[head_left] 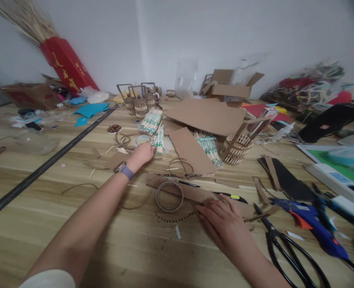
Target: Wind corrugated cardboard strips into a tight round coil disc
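Note:
My left hand (144,153), with a watch (121,168) on the wrist, reaches to the middle of the table. Its fingers are closed at the edge of several paper-wrapped chopsticks (159,138); what they pinch, if anything, is hidden. A roll of tape (143,139) lies just behind that hand. My right hand (220,220) rests flat with fingers stretched out over a long cardboard strip (191,193). Close to its fingertips are a cardboard ring (169,197), a curved dark-dotted strip (177,220) and a yellow-and-black cutter (232,196). A black pen (189,184) lies behind the ring.
Black-handled scissors (280,236) and a blue glue gun (313,224) lie at the right. Small wooden-slatted buckets (140,106) stand at the back, a larger one (237,148) right of centre. Cardboard sheets (207,116) and an open box (229,88) sit behind.

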Action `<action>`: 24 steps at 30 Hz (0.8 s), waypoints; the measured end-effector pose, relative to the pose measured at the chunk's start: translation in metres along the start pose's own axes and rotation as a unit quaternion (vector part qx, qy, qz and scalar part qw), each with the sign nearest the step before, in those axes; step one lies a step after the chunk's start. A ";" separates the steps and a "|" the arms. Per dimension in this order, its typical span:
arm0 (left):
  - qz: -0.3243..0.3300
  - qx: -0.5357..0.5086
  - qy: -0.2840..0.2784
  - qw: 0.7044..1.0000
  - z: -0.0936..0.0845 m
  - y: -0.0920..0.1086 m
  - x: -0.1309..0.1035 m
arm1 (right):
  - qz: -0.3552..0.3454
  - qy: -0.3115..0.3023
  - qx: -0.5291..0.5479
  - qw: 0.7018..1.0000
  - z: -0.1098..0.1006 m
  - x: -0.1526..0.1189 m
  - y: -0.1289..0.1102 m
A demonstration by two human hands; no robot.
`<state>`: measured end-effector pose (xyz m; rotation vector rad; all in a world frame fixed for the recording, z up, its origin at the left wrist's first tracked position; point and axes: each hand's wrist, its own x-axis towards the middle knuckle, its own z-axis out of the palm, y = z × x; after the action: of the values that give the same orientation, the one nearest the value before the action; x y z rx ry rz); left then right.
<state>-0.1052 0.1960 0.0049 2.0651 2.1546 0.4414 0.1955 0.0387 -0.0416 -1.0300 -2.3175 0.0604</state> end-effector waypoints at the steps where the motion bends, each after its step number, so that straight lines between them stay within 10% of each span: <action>1: 0.009 -0.012 0.011 1.000 -0.003 0.003 -0.002 | -0.004 -0.002 -0.003 1.000 -0.001 0.000 0.000; 10: 0.187 -0.183 0.126 0.957 -0.024 0.048 -0.061 | 0.006 0.016 -0.014 1.000 -0.002 0.001 0.003; 24: 0.389 -0.293 -0.029 0.873 -0.006 0.053 -0.187 | 0.027 -0.012 -0.013 0.999 -0.019 0.008 -0.006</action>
<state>-0.0454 0.0108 0.0052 2.3804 0.8628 0.9431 0.1971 0.0363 -0.0206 -1.1105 -2.3169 0.0636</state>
